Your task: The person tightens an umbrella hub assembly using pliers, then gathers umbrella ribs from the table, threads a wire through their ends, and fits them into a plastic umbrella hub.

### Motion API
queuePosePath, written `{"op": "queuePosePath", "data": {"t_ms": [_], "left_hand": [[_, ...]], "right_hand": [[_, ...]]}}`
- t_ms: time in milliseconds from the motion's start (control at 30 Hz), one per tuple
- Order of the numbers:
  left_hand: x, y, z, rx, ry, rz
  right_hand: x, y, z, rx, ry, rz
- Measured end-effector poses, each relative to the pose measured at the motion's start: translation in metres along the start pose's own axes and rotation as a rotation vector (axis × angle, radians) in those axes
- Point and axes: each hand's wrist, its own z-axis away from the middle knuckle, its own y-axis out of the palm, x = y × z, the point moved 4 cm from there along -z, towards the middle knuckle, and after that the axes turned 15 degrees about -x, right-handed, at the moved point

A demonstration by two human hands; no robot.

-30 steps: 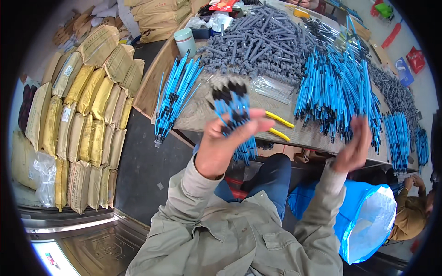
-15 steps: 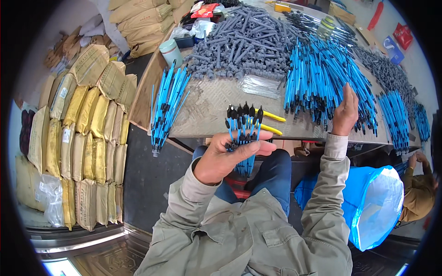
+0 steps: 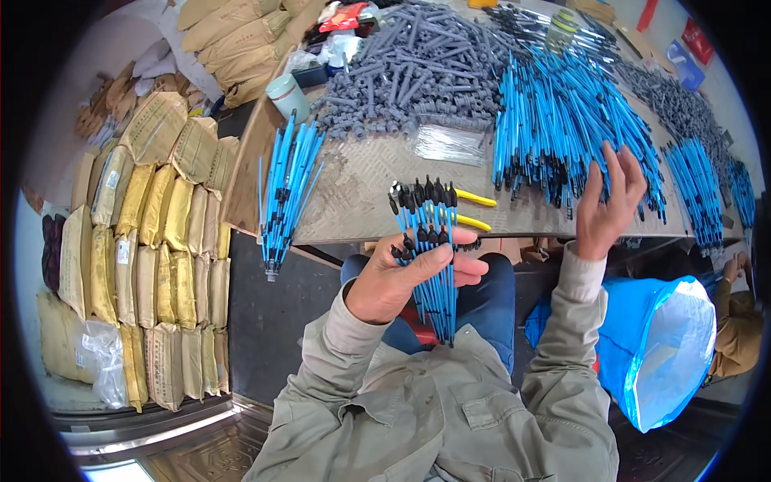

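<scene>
My left hand (image 3: 393, 277) is closed round a bundle of thin blue rods (image 3: 434, 299) with black fittings. The bundle stands nearly upright above my lap, its black tips fanned at the top and its lower ends drawn together. At the table's front edge my right hand (image 3: 608, 210) is raised with its fingers spread, and I see nothing in it. Just beyond its fingertips lies a large pile of similar blue rods (image 3: 554, 120), black ends toward me. Yellow-handled pliers (image 3: 478, 197) lie on the table behind the held bundle, their front part hidden.
Grey plastic plugs (image 3: 414, 68) are heaped at the back, with thin metal pins (image 3: 450, 145) before them. Another blue rod bundle (image 3: 285, 197) overhangs the table's left edge beside a pale cup (image 3: 287, 96). A blue sack (image 3: 654, 353) stands right; stacked bags (image 3: 148, 249) stand left.
The fingers of my right hand have spread apart, and that hand is slightly lower in the picture. More of the bundle's lower length shows beneath my left hand.
</scene>
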Motion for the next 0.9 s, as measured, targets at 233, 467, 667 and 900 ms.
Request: {"op": "queuePosePath", "data": {"t_ms": [233, 467, 667, 900], "left_hand": [[0.014, 0.011, -0.005, 0.081, -0.049, -0.098], [0.016, 0.015, -0.007, 0.113, -0.082, -0.115], [0.018, 0.014, -0.010, 0.106, -0.054, -0.089], [0.018, 0.015, -0.017, 0.052, -0.023, -0.102]], "right_hand": [[0.104, 0.014, -0.014, 0.754, 0.139, -0.872], [0.107, 0.030, -0.011, 0.895, 0.127, -1.084], [0.109, 0.038, -0.015, 0.929, 0.084, -1.069], [0.104, 0.049, -0.006, 0.937, 0.216, -1.083]]}}
